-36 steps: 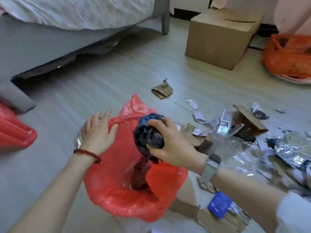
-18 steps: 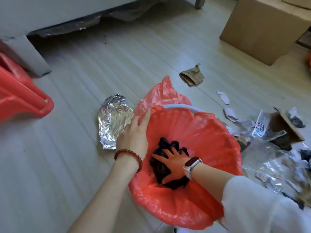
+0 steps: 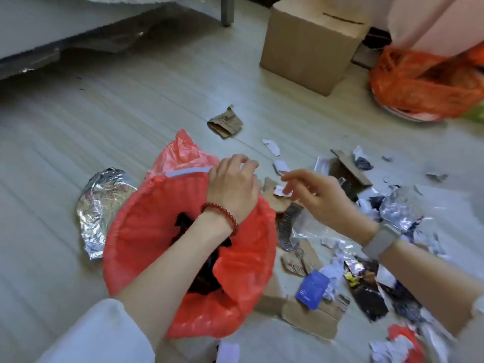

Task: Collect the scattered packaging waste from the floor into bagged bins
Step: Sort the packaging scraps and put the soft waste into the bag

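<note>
Head view, single frame, some motion blur. Bin with red bag liner point(image 3: 146, 231) sits on the floor point(image 3: 52, 142), near centre. Dark crumpled waste point(image 3: 207, 279) lies inside at the bottom, partly hidden by my left forearm.

My left hand point(image 3: 231, 187) reaches across the bin to its far rim. Fingers curl over the rim edge where the red liner meets the pale bin lip point(image 3: 188, 172); the grip looks closed on the liner there, though the fingertips are blurred. Red bead bracelet point(image 3: 222, 213) on that wrist.

My right hand point(image 3: 314, 197) hovers over the litter just right of the bin. Fingers loosely spread and extended toward the far left, holding nothing; grip open. Grey watch point(image 3: 379, 241) on the wrist.

Scattered waste lies on the floor right of the bin: torn cardboard pieces point(image 3: 314, 318), a blue card point(image 3: 311, 289), silver foil scraps point(image 3: 400, 210), white paper bits point(image 3: 272, 148), dark wrappers point(image 3: 366, 297). One crumpled foil sheet point(image 3: 99, 205) lies touching the bin's left side. A folded brown paper scrap point(image 3: 225, 124) lies apart, farther off.

Far right: closed cardboard box point(image 3: 309, 48), and a second orange-red bagged bin point(image 3: 424, 85). Far left: bed frame point(image 3: 78, 35) with one leg point(image 3: 226, 11) visible.
</note>
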Motion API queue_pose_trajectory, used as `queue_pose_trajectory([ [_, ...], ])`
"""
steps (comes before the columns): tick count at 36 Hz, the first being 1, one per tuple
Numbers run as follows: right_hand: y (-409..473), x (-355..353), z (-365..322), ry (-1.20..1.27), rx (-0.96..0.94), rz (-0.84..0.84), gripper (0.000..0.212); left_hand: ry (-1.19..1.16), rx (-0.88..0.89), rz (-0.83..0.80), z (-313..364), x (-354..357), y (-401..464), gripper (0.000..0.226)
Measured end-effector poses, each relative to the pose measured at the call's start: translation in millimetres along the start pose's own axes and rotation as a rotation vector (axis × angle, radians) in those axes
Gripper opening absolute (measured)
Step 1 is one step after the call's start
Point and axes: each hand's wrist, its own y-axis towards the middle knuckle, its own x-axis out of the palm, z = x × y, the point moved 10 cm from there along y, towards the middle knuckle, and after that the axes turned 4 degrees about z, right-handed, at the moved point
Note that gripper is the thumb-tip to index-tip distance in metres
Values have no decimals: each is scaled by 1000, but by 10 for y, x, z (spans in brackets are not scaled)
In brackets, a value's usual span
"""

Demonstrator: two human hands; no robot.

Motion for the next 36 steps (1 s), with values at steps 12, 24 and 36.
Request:
queue_pose_trajectory([
  [12, -2117, -412, 2587, -516, 486, -298, 26, 80, 401, -792, 1671, 2285, -1621, 37],
  [24, -2406, -321, 3349, -717, 462, -365, 79, 216, -4, -878, 1095, 3392, -2166, 75],
  [36, -2366, -101, 3548, -852, 358, -426, 43, 170, 253, -618, 1231, 3474, -2031, 47],
])
